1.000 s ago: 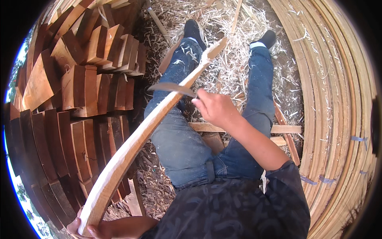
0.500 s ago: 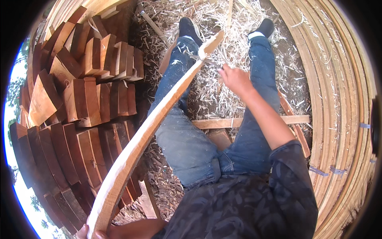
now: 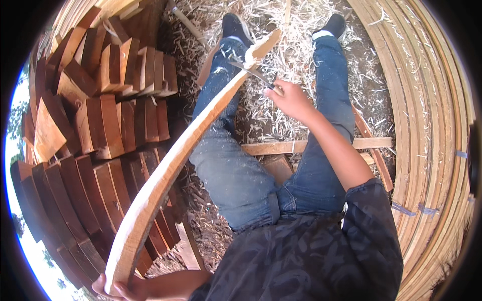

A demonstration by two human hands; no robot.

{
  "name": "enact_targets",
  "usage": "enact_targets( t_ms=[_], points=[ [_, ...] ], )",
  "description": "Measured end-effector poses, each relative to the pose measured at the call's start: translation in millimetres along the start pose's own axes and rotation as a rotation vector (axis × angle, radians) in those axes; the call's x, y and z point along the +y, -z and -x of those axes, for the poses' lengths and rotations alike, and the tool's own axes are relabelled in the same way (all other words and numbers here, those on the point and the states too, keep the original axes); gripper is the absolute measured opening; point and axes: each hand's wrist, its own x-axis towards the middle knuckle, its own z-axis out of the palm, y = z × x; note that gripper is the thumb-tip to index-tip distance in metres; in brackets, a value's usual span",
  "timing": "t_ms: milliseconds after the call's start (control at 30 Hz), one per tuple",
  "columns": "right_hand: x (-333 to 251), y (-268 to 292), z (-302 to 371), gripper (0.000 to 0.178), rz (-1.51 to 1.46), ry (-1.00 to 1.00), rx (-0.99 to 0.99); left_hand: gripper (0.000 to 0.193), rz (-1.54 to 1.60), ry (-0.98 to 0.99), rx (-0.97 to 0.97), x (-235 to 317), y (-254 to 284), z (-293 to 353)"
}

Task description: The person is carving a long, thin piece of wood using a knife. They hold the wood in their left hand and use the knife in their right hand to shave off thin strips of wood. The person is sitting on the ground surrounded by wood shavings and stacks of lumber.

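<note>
From my view, a long curved plank (image 3: 175, 155) runs from my left hand (image 3: 118, 288) at lower left up across my left leg (image 3: 221, 150) to my left foot. Stacked wood blocks (image 3: 100, 125) lie left of it; bent strips (image 3: 427, 125) curve along the right. Shavings (image 3: 291, 55) cover the ground between my legs, where my right hand (image 3: 291, 100) holds a blade (image 3: 251, 72) on the plank's far end.

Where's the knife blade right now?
Head view, upper centre: the knife blade, in the right hand, meets the curved wooden stave near its far tip, above the left knee.
</note>
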Motion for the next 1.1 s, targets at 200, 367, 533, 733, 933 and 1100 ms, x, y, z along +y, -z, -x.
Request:
enact_targets(
  t_ms=[200, 367, 533, 733, 933, 1100],
  points=[
    [7, 18, 0, 0.037, -0.748, -0.429, -0.477, 0.037, 0.020, 0.007, -0.036, 6, -13, -4],
    [11, 18, -17, 0.046, -0.340, -0.320, -0.370, 0.038, -0.058, -0.012, -0.012, 7, -8, -5],
    [25, 9, -31, 0.043, -0.009, -0.243, -0.141, 0.039, -0.080, -0.041, -0.025, 5, -12, -7],
    [19, -19, -15, 0.025, 0.343, -0.129, 0.218, 0.041, 0.025, 0.004, -0.005, 12, -7, 2],
    [26, 12, -19, 0.016, 0.505, 0.048, 0.294, 0.038, 0.029, 0.031, -0.056, 12, -13, -2],
    [-12, 9, -2, 0.021, 0.212, -0.103, -0.139, 0.037, -0.037, -0.048, -0.010, 4, 1, -1]
  ],
)
